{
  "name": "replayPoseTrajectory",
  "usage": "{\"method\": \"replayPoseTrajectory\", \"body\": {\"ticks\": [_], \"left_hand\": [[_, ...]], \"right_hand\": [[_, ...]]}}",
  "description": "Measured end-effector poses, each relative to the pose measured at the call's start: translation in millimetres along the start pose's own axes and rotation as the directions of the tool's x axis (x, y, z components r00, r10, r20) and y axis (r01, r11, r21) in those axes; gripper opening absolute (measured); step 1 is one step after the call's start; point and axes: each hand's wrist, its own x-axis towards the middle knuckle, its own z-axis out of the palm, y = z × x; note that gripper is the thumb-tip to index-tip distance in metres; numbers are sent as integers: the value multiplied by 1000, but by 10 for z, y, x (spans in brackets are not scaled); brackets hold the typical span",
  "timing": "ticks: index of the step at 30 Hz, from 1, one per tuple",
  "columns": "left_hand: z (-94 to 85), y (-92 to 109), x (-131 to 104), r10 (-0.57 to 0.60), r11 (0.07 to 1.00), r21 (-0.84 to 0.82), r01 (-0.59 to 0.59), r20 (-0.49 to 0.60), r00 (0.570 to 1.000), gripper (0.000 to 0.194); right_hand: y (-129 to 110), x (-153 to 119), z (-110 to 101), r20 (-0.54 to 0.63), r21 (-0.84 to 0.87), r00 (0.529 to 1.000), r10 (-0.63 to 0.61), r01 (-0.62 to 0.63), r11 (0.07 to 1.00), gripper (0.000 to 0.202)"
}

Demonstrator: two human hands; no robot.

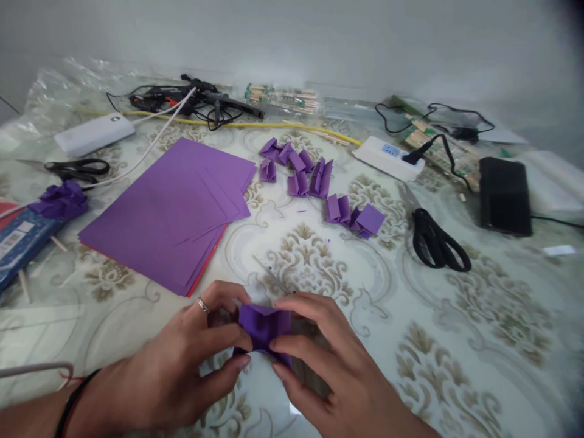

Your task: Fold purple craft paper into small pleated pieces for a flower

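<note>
Currently, folded purple paper (pixel 265 325) directly between left hand (pixel 164 371) and right hand (pixel 351 377) — neither nearer. Both sets of fingers curled, nearly closed, gripping opposite side edges; paper's long axis unclear. Purple sheets (pixel 159 213) beyond left fingers — small folded pieces (pixel 320 177) beyond right.

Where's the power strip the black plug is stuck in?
In the head view, the white power strip is at the far right of the table, at the end of the yellow cord, beyond the black scissors.
</note>
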Motion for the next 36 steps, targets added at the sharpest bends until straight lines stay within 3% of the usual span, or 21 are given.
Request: {"method": "replayPoseTrajectory", "body": {"ticks": [13, 27, 36], "left_hand": [[34, -54, -39, -24, 999, 42, 24, 0, 1000, 63], [35, -107, -65, -23, 1000, -5, 23, 19, 1000, 62], [-9, -38, -50, -28, 999, -16, 28, 7, 1000, 59]], "right_hand": [[16, -35, -13, 100, -4, 993, 67, -67, 998, 45], [32, -94, -12, 118, 49, 981, 152, -159, 986, 64], [24, -68, -30, 135, 104, 975, 176, -190, 976, 62]]}}
